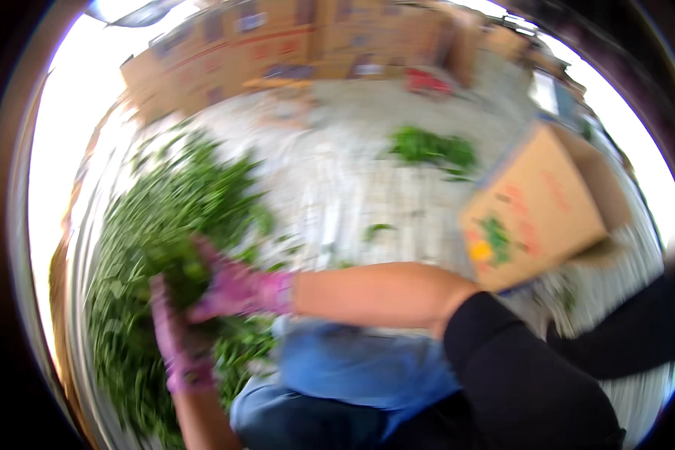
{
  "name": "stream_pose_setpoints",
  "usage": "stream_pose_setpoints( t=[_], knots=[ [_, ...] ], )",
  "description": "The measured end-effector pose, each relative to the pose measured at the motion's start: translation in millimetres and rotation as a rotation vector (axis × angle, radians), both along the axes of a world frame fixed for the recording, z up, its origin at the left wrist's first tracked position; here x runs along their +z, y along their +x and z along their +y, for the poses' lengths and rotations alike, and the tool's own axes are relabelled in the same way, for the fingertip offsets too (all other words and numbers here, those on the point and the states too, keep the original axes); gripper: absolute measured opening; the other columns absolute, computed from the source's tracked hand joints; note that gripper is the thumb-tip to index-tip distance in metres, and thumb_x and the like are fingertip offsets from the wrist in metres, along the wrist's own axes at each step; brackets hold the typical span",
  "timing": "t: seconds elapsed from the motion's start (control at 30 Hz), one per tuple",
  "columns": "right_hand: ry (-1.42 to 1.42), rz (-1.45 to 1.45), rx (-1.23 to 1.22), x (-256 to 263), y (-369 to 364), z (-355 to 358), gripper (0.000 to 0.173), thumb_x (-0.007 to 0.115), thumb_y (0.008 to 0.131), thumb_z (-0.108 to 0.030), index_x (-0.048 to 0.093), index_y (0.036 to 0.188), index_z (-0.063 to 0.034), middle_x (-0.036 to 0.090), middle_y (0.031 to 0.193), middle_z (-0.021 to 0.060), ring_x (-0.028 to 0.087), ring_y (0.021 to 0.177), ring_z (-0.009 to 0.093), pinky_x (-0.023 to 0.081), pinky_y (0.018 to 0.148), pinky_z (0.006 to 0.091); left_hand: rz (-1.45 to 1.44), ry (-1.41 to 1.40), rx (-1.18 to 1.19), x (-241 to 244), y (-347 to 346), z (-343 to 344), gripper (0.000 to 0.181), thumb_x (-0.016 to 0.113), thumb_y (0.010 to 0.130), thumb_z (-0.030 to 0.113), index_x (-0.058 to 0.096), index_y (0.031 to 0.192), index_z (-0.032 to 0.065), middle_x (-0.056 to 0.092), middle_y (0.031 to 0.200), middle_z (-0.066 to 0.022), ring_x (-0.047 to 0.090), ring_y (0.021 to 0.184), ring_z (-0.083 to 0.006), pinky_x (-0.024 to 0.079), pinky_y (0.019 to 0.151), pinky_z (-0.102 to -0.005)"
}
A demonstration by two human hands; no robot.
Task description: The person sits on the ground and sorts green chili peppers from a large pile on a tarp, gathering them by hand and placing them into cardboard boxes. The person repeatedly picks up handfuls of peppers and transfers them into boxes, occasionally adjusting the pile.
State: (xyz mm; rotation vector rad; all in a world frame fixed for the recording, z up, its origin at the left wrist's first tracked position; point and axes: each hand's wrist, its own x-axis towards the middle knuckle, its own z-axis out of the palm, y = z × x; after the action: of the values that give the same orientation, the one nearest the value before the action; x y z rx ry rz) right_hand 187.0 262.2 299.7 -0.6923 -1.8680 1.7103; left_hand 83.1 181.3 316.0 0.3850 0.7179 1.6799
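Observation:
A large heap of leafy green stems lies on the floor at my left side. Both my hands wear pink gloves and reach into this heap. Between them is a bunch of greens, blurred by motion. My right hand holds the bunch from its right side, with the forearm stretched across my lap. From below and to the left, my left hand presses on the same bunch. Some of the fingers are hidden in the leaves.
An open printed cardboard box lies tilted at the right. Stacked cartons line the back. A smaller pile of greens and loose leaves lie on the pale ridged floor. A red object sits near the cartons.

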Motion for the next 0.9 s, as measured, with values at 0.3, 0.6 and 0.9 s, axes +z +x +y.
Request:
stream_pose_setpoints(
  t=[0.3, 0.6, 0.9],
  knots=[
    [0.229, 0.663, -0.235, 126.2, 81.3, -60.1, 0.127, 0.079, 0.051, -0.01, -0.01, 0.142, -0.013, 0.038, 0.134, 0.0105, 0.038, 0.122, 0.023, 0.03, 0.104, 0.03, 0.29, 0.377, -0.006, 132.0, 104.1, -30.0, 0.057, 0.034, 0.094, 0.039, 0.032, 0.136, 0.0001, 0.037, 0.138, -0.0146, 0.038, 0.126, -0.027, 0.029, 0.106, -0.04],
    [0.39, 0.832, -0.273, 191.3, 253.7, -42.5, 0.1, 0.066, 0.064, 0.01, 0.006, 0.141, -0.01, 0.036, 0.138, 0.0077, 0.035, 0.125, 0.019, 0.03, 0.104, 0.0323, 0.367, 0.629, -0.563, 171.7, 204.8, 52.2, 0.047, 0.049, 0.091, 0.023, 0.039, 0.129, -0.0036, 0.05, 0.124, -0.0128, 0.05, 0.113, -0.0244, 0.04, 0.098, -0.0355],
    [0.563, 0.393, -0.804, 260.2, 583.4, -41.9, 0.067, 0.077, 0.065, -0.01, 0.042, 0.122, -0.0016, 0.062, 0.104, 0.0099, 0.057, 0.099, 0.02, 0.042, 0.093, 0.0317, 0.557, 0.593, -1.176, 273.0, 540.0, 113.3, 0.033, 0.049, 0.092, 0.026, 0.05, 0.12, 0.0078, 0.059, 0.111, -0.008, 0.059, 0.097, -0.0193, 0.048, 0.086, -0.0341]
  ],
)
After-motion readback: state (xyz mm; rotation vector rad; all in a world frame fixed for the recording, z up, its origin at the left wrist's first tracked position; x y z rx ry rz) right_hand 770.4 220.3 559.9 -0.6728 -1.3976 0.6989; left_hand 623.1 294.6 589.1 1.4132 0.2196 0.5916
